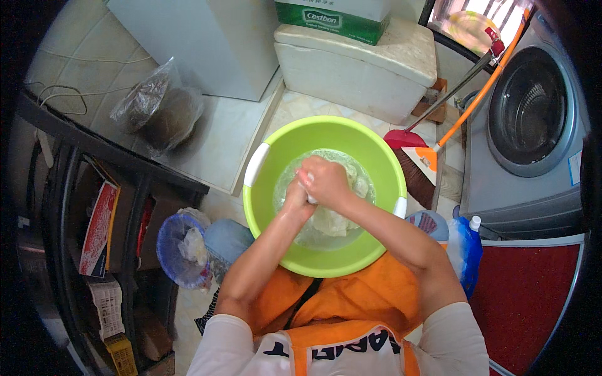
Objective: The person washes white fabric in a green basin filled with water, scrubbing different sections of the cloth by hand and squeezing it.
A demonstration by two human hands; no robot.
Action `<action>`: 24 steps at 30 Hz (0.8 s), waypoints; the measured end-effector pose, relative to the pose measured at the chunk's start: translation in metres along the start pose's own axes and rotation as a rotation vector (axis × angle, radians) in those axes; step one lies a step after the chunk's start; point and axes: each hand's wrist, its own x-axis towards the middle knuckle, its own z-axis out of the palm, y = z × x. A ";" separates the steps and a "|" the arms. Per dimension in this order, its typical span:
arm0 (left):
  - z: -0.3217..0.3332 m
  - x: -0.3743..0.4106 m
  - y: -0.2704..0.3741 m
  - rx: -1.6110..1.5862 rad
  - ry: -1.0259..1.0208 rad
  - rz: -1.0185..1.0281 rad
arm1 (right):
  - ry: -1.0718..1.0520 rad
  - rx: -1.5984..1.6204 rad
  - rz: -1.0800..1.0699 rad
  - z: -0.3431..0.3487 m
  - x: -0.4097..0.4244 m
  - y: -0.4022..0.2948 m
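Note:
A lime-green plastic basin (324,270) with white handles stands before me, holding cloudy, sudsy water (310,239). My left hand (296,195) and my right hand (327,181) are pressed together over the middle of the basin, with the right on top. Between them a bunched bit of white cloth (311,199) shows, mostly hidden by the fingers. More of a pale wet cloth (331,223) lies in the water beneath and to the right of the hands. Whether both are one piece, I cannot tell.
Left of the basin is a blue wastebasket (162,254) with a liner, beside a dark shelf rack (134,225). At right stand a broom (423,162), a red dustpan (405,138), a blue-and-white pouch (463,254) and a grey washing machine (494,202). A white lidded box (348,75) stands behind.

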 end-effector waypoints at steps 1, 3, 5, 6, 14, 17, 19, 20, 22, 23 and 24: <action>-0.008 0.007 0.004 -0.064 -0.179 -0.093 | -0.019 0.023 -0.076 -0.004 -0.002 -0.014; -0.034 0.037 0.005 -0.194 -0.542 -0.275 | -0.035 0.109 -0.179 -0.011 -0.017 -0.042; -0.053 0.058 -0.007 -0.329 -0.639 -0.312 | -0.081 0.148 -0.278 -0.014 -0.027 -0.053; -0.050 0.058 -0.007 -0.392 -0.691 -0.342 | -0.111 0.135 -0.318 -0.015 -0.030 -0.054; 0.009 -0.004 -0.009 -0.053 0.000 -0.039 | -0.010 -0.016 0.164 -0.001 0.013 0.032; -0.003 0.005 -0.007 -0.061 -0.019 -0.021 | -0.040 -0.024 0.204 -0.005 0.012 0.014; -0.016 0.024 -0.007 -0.134 -0.101 0.056 | -0.012 0.009 0.040 -0.003 0.000 -0.014; -0.020 0.031 -0.005 -0.180 -0.151 -0.003 | 0.002 0.024 -0.058 -0.001 -0.010 -0.027; -0.031 0.041 -0.002 -0.272 -0.240 -0.122 | -0.066 0.074 -0.253 -0.005 -0.030 -0.050; -0.040 0.048 -0.003 -0.317 -0.284 -0.183 | -0.094 0.076 -0.300 -0.006 -0.033 -0.055; -0.042 0.046 -0.002 -0.145 -0.437 -0.054 | -0.117 0.078 -0.343 -0.008 -0.037 -0.059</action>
